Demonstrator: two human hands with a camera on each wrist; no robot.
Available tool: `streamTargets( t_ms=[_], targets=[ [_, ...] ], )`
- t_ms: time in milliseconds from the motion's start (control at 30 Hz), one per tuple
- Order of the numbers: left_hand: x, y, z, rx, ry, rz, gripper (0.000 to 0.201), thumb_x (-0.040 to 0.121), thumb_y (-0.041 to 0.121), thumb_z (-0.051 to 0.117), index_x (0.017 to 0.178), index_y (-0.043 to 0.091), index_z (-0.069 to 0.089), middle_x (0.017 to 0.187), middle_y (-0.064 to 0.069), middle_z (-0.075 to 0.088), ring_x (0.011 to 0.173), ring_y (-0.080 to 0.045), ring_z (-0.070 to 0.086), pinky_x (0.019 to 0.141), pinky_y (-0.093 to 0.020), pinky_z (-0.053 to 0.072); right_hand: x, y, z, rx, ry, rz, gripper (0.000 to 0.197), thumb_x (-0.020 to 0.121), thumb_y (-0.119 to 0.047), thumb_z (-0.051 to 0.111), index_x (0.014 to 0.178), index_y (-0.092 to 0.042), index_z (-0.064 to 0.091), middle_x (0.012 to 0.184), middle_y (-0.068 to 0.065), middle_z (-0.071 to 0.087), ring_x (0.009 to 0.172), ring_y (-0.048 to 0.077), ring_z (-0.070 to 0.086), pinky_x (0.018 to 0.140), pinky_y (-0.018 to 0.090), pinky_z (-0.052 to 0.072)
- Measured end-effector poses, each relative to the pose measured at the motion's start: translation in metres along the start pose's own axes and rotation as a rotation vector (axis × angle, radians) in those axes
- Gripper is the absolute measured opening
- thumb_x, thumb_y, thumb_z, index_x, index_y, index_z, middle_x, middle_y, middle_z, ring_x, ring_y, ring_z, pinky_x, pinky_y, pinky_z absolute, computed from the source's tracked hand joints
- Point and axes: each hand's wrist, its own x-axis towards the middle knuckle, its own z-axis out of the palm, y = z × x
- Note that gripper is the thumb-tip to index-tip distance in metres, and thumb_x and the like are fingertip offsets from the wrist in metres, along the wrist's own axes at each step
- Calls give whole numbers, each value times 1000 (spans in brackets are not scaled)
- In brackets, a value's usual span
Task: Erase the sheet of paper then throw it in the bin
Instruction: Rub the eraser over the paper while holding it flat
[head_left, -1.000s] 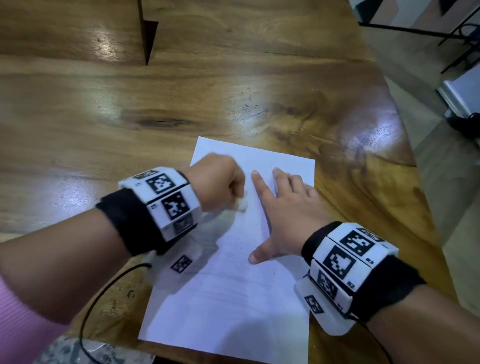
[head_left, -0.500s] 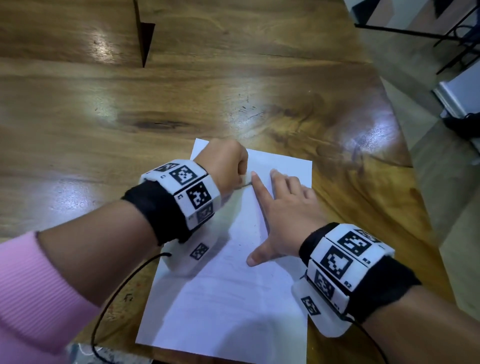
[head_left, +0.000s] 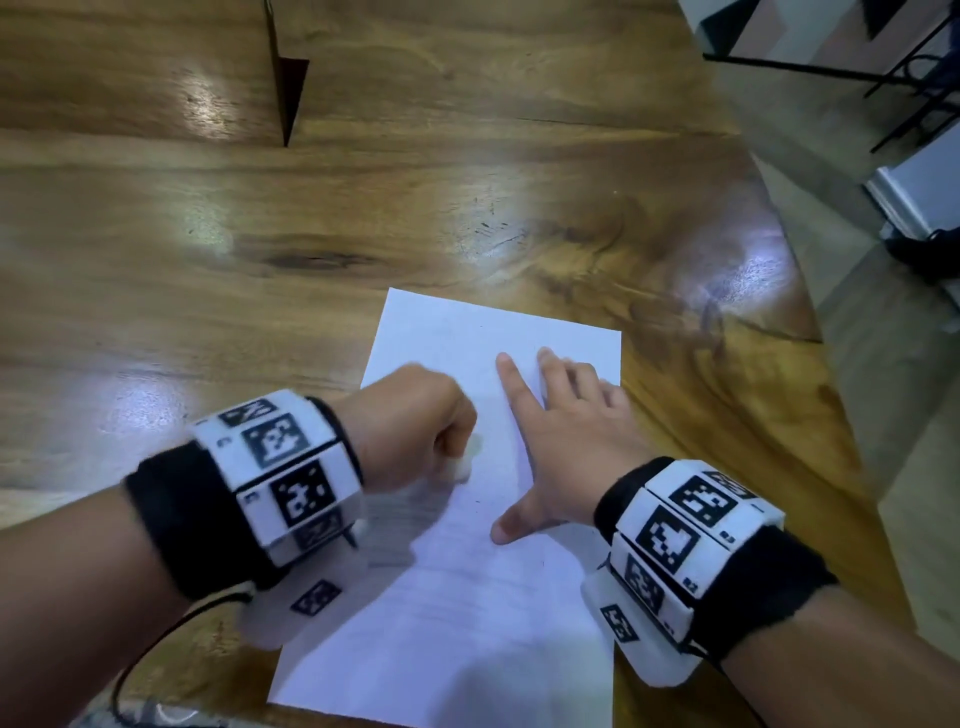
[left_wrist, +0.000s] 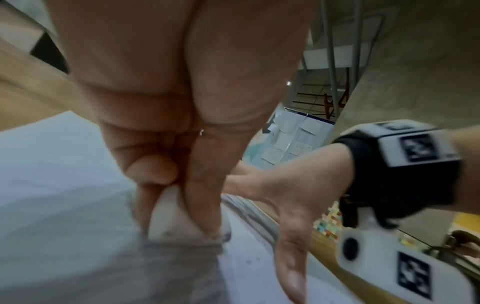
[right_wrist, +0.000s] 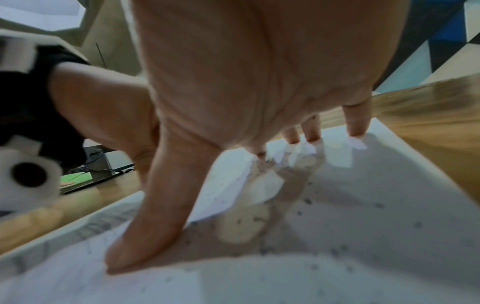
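Note:
A white sheet of paper (head_left: 467, 639) lies on the wooden table (head_left: 467, 208) in front of me. My left hand (head_left: 415, 421) is curled in a fist and pinches a small white eraser (head_left: 465, 460), whose end touches the sheet's left half. In the left wrist view the eraser (left_wrist: 171, 214) sits between thumb and fingers against the paper (left_wrist: 57, 174). My right hand (head_left: 561, 431) lies flat on the sheet with fingers spread and thumb out. Grey eraser crumbs (right_wrist: 306, 200) dot the paper (right_wrist: 363, 205) in the right wrist view. No bin shows.
The table's right edge (head_left: 810, 332) curves away to a tiled floor with black chair legs (head_left: 893, 78) and a white appliance (head_left: 919, 192). A dark wedge-shaped gap (head_left: 288, 88) cuts the tabletop at the back. A black cable (head_left: 156, 654) trails from my left wrist.
My left hand with the eraser has pulled back toward me and to the left from the sheet's top edge. The right hand stays flat in the same spot.

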Motion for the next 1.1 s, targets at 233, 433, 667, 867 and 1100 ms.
streamTargets(
  t_ms=[233,433,667,867,1100],
  targets=[
    [33,3,-19,-95,291,-111,22,74,6,61,61,21,50,57,13,41,72,-16,46,54,-18,25,0,2,0,-1,-1,-1,144,50,-77,71,144,-29,-28,156,7,-18,142,29,-9,114,46,4],
    [-23,-1,16,-84,11,35,6,69,10,64,66,15,63,71,3,60,69,-12,49,52,-6,30,1,2,1,31,-8,-2,144,49,-74,73,145,-31,-25,156,6,-20,143,28,-11,114,46,3],
    [32,-4,-18,-121,323,-182,14,74,4,60,68,17,60,61,6,48,74,-17,48,61,-19,28,1,2,1,16,-7,1,144,50,-76,71,144,-31,-28,156,7,-19,143,29,-11,114,46,3],
    [-23,-2,12,-94,10,8,3,70,13,65,67,12,65,72,1,64,64,-11,49,51,-6,32,1,2,2,24,-11,0,145,49,-76,72,144,-30,-27,156,7,-19,143,28,-11,114,46,4],
    [32,-4,-14,-108,364,-187,7,74,5,61,79,8,66,67,3,49,74,-18,48,56,-18,28,0,2,0,13,-18,-1,144,51,-76,71,144,-30,-28,156,7,-20,143,29,-11,114,47,4]
  ],
)
